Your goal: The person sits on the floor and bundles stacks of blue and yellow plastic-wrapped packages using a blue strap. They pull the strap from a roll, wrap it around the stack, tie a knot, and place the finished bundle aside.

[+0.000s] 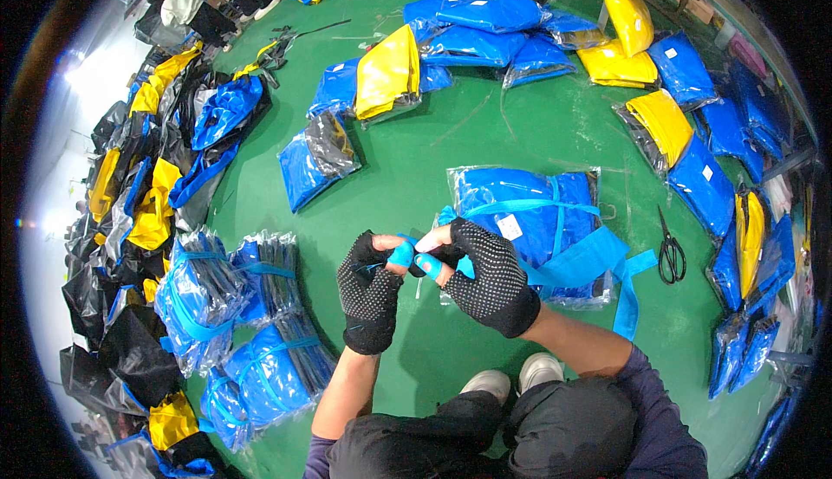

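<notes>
My left hand (368, 293) and my right hand (487, 281), both in black dotted gloves with bare fingertips, meet in front of me. Their fingers are closed in a pinch on a light-blue strap (466, 268), partly hidden behind the right hand. Light-blue wraps show on some fingertips. Just beyond the right hand lies a bundle of blue folded goods in clear plastic (494, 186), with light-blue strapping crossing it. A wide loose length of strap (579, 255) trails over the bundle's near side onto the floor.
Black-handled scissors (672, 258) lie right of the bundle. Strapped plastic-wrapped bundles (269, 366) stand at left, beside a long heap of black, blue and yellow material (156, 202). Blue and yellow packages (485, 42) arc across the back and right. People (208, 11) are at the far left.
</notes>
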Tool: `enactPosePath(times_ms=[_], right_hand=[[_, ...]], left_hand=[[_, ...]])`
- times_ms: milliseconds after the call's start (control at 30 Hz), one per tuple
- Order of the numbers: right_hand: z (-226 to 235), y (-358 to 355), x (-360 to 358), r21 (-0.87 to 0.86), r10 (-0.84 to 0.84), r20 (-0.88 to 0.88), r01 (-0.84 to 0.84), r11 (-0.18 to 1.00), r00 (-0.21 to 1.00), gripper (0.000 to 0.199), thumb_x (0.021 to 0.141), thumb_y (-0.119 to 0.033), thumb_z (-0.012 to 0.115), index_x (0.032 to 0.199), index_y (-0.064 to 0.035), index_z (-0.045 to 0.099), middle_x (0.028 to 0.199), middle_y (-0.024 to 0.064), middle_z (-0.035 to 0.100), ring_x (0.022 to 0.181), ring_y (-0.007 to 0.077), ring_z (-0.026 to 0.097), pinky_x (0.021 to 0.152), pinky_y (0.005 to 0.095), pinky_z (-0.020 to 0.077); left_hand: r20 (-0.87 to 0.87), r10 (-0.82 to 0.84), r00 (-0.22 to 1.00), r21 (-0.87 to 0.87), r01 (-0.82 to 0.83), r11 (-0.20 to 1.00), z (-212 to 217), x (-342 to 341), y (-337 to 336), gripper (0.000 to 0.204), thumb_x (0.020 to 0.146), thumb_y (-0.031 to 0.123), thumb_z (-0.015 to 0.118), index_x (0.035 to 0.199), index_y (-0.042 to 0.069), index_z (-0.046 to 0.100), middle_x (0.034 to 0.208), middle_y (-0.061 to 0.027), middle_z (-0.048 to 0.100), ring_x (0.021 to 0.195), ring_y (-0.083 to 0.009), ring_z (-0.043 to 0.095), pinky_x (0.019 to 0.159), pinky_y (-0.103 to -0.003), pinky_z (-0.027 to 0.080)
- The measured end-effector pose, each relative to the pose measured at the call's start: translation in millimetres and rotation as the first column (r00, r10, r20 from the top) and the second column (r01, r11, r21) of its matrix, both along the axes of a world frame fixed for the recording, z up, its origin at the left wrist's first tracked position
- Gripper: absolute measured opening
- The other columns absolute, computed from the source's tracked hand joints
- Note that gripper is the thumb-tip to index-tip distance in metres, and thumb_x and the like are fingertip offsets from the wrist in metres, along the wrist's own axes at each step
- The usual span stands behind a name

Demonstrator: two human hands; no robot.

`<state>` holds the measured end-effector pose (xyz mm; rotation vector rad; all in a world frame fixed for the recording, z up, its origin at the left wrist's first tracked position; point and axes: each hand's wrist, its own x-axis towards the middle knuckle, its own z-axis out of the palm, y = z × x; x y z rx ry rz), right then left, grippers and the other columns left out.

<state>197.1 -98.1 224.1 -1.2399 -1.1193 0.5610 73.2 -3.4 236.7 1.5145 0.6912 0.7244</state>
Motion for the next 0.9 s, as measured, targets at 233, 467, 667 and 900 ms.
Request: enactPosePath(times_ms=[233, 467, 667, 900], right_hand=[[-7, 3, -6, 0.085, -0.159, 0.406, 0.136, 0.987, 0.9, 0.022, 0.076, -0.013, 0.061, 0.097, -0.0059, 0.056, 0.084, 0.0127, 0.058, 0.074, 0.0297, 0.057, 0.063, 0.0384, 0.0466], [-6, 4, -7, 0.035, -0.144, 0.215, 0.14, 0.99, 0.966, 0.018, 0.079, -0.012, 0.061, 0.094, -0.0043, 0.057, 0.083, 0.0124, 0.06, 0.071, 0.0243, 0.06, 0.065, 0.0327, 0.0478], [-6, 3, -1, -0.029, -0.024, -0.27, 0.017, 0.999, 0.963, 0.018, 0.079, -0.014, 0.064, 0.084, 0.0003, 0.054, 0.077, 0.0113, 0.06, 0.071, 0.0163, 0.06, 0.065, 0.0291, 0.0487], [-9, 1, 2, -0.013, 0.04, -0.502, -0.053, 0.998, 0.864, 0.015, 0.084, -0.011, 0.057, 0.093, 0.0013, 0.059, 0.078, 0.0066, 0.06, 0.067, 0.0119, 0.058, 0.06, 0.0241, 0.0476]], left_hand=[[0.104, 0.004, 0.995, -0.18, 0.015, 0.983, -14, 7, -9, 0.04, 0.087, 0.029, 0.053, 0.113, -0.001, 0.049, 0.095, -0.0057, 0.055, 0.087, -0.0138, 0.051, 0.078, -0.026, 0.04], [0.088, -0.005, 0.996, -0.121, 0.016, 0.993, -21, 7, -16, 0.037, 0.087, 0.025, 0.051, 0.112, -0.002, 0.051, 0.097, -0.0107, 0.058, 0.09, -0.0169, 0.054, 0.082, -0.029, 0.043], [-0.16, 0.238, 0.958, 0.833, 0.001, 0.553, -13, 1, -10, 0.025, 0.073, 0.0, 0.061, 0.098, 0.001, 0.06, 0.082, -0.0123, 0.062, 0.073, -0.0209, 0.06, 0.07, -0.031, 0.048], [-0.112, 0.165, 0.98, 0.472, -0.094, 0.877, -4, 4, -16, 0.029, 0.076, 0.007, 0.065, 0.103, 0.001, 0.058, 0.087, -0.0089, 0.062, 0.078, -0.0186, 0.06, 0.07, -0.03, 0.048]])
